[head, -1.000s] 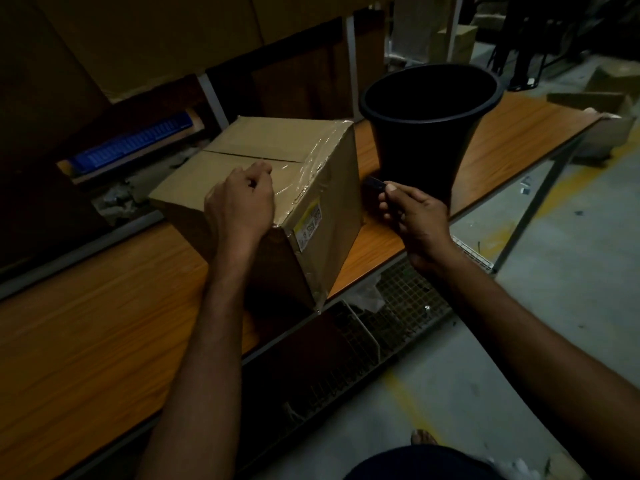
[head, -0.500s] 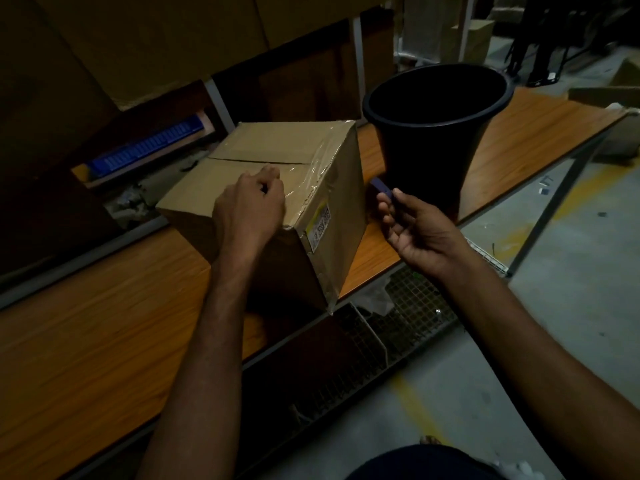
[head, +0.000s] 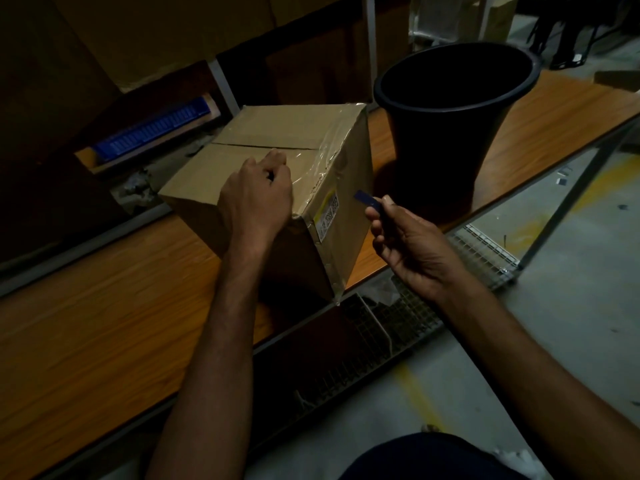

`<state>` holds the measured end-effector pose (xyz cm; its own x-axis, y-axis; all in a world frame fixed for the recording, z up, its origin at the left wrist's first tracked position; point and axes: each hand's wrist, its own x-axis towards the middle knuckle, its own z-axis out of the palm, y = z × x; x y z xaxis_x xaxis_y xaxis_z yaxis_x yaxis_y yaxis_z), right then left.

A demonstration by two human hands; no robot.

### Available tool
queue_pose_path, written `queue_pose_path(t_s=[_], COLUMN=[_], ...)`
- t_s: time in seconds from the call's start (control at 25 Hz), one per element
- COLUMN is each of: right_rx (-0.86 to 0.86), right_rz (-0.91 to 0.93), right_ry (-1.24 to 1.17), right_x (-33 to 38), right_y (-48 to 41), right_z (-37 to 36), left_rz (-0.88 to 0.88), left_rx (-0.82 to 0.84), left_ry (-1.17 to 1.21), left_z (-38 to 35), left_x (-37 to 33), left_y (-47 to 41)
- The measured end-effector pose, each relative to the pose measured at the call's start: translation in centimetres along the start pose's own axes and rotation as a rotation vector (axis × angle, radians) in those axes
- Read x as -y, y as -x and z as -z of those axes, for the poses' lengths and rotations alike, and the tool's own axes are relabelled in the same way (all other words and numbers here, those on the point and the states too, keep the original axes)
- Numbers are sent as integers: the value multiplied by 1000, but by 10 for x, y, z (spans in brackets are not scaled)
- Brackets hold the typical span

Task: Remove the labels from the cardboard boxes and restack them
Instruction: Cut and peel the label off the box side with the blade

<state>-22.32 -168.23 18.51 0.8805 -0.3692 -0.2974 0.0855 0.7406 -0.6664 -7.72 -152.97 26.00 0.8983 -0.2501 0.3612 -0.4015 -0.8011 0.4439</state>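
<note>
Resting on the box (head: 277, 157), the left hand (head: 256, 199) lies on the top face at its near corner, fingers curled down onto the cardboard. I cannot tell whether they pinch the clear tape (head: 322, 161) there or hold nothing.

A white label (head: 328, 216) with a yellow strip sits on the box's right face, just under the top edge and close to the near corner. Its long side runs down the face. It carries code-like print, too small to read.

The box stands on the table (head: 104, 323) turned so that one upright corner faces the person, and that corner's foot reaches the table's near edge. The seam between the top flaps runs roughly left to right.

The right hand (head: 412, 244) is to the right of the box and apart from it. It pinches a small blue tool (head: 367, 199) between thumb and fingers. The tool's free end points left toward the label and stops just short of the cardboard. The label lies between the two hands, nearer the left one.

A black bucket (head: 450, 126) stands upright on the table, just right of and beyond the box. A blue tray (head: 152, 133) lies far left, and a wire rack (head: 381, 327) sits below the table's near edge.
</note>
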Motion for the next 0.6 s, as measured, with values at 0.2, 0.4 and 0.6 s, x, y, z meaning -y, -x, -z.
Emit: queue_pose_path(t_s=[0.2,0.4,0.6], right_rx=[-17,-45,-155], right_rz=[-118,-5,260], right_ry=[-58,-10,214], right_x=[-8,-29,-57], right_y=[-1,3,13], right_z=[3,4,3], left_rz=[-248,-407,-537], left_rx=[285,237,80], left_ry=[-90,-15,118], left_z=[15,10,1], left_x=[18,28,38], left_y=[-12,-10,-5])
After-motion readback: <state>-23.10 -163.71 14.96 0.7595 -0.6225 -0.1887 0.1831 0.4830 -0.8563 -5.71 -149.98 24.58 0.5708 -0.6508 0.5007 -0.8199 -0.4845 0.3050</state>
